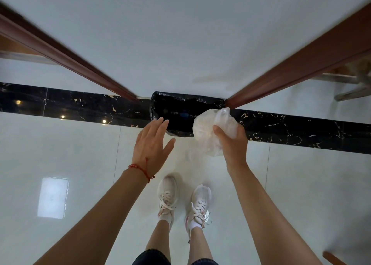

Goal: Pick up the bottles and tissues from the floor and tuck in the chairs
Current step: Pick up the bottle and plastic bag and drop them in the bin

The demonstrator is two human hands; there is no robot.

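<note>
Gripping a crumpled bundle of tissues (pixel 212 133), long axis roughly upright, the right hand (pixel 233 144) nears the black-lined bin (pixel 176 108); the left hand (pixel 152 144) spreads empty.

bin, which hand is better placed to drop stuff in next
Right. The right hand already grips a white wad at the rim of the black-lined bin; the left hand is open, holding nothing.

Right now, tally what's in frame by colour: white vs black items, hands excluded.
White: 3 (tissue wad, left shoe, right shoe)
Black: 1 (bin bag)
Total: 4
</note>
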